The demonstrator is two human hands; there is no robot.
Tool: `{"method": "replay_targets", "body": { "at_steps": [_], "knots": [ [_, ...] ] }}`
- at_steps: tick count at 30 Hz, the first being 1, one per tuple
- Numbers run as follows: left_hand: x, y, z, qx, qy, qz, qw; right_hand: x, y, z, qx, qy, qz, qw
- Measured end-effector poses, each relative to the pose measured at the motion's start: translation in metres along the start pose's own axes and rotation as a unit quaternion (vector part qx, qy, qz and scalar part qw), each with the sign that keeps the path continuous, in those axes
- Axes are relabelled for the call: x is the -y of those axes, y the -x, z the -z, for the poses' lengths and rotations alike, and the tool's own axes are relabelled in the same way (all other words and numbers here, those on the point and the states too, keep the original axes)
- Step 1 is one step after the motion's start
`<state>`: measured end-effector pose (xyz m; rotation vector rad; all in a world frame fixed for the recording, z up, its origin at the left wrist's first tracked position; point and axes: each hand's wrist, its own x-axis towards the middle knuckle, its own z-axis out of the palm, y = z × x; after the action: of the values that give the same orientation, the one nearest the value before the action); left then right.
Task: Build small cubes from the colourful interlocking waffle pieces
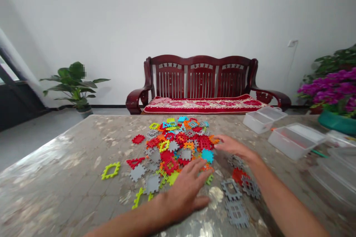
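A heap of interlocking plastic building tiles [167,155] in red, grey, lime, orange and blue lies across the middle of the table. My left hand [185,187] is over the near edge of this heap, palm down, with its fingers apart and nothing visibly held. At the heap's right side, my right hand [230,144] has its fingertips closed around the edge of an orange tile [213,139]. A blue square tile [207,156] lies between the two hands. Beneath my right forearm are several separate tiles, among them a grey window-like tile [237,213] and a red one [239,175].
Clear plastic boxes [289,148] stand at the table's right, with transparent lids [333,181] nearer me. A lime tile frame [110,170] lies apart on the left. Beyond the patterned table are a wooden bench [200,77], a potted plant [78,85] and purple flowers [333,87].
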<state>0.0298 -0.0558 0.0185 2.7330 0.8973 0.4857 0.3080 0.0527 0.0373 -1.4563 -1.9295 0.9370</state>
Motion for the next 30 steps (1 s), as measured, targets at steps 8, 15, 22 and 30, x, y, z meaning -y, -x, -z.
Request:
{"method": "replay_targets", "body": {
  "at_steps": [8, 15, 22, 30],
  "knots": [
    [-0.054, -0.035, -0.053, 0.09, 0.033, 0.033, 0.995, -0.035, 0.078, 0.004, -0.022, 0.255, -0.059, 0.965],
    [-0.062, -0.069, -0.065, 0.03, -0.028, 0.085, 0.996, -0.024, 0.104, -0.04, -0.197, 0.269, -0.013, 0.943],
    [-0.058, -0.084, -0.061, 0.009, -0.06, 0.06, 0.996, -0.011, 0.092, -0.042, -0.214, 0.293, -0.037, 0.931],
    [-0.043, -0.088, -0.063, -0.014, -0.07, 0.028, 0.997, -0.003, 0.091, -0.045, -0.146, 0.354, -0.114, 0.917]
  ]
}}
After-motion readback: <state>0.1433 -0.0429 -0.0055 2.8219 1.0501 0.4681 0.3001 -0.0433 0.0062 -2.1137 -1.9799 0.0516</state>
